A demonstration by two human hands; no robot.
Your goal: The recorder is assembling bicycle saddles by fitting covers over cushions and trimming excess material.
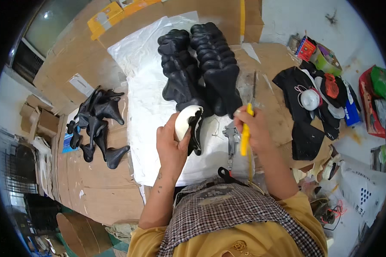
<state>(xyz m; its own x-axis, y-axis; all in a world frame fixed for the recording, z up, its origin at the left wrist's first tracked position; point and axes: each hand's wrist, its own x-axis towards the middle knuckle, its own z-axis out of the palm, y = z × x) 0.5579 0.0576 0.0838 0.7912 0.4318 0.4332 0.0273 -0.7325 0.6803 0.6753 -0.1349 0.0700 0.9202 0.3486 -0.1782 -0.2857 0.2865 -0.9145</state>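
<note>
In my left hand (172, 143) is a bicycle saddle (188, 124) with a pale cream side and black material folded along its right edge. My fingers and thumb wrap round it above the white sheet. My right hand (254, 126) grips a yellow-handled tool (245, 139); its long thin metal blade or shaft points away from me. A grey metal air gun (231, 139) lies on the sheet between my hands. Beyond them are two long rows of nested black saddles, a left row (180, 70) and a right row (216, 64).
Several loose black saddles (96, 124) lie on the cardboard-covered table (103, 188) at left. To the right are black cloth pieces (306, 139), a white round item (309, 99) and a green basket (328, 62). A black-handled item (228, 174) sits at my apron.
</note>
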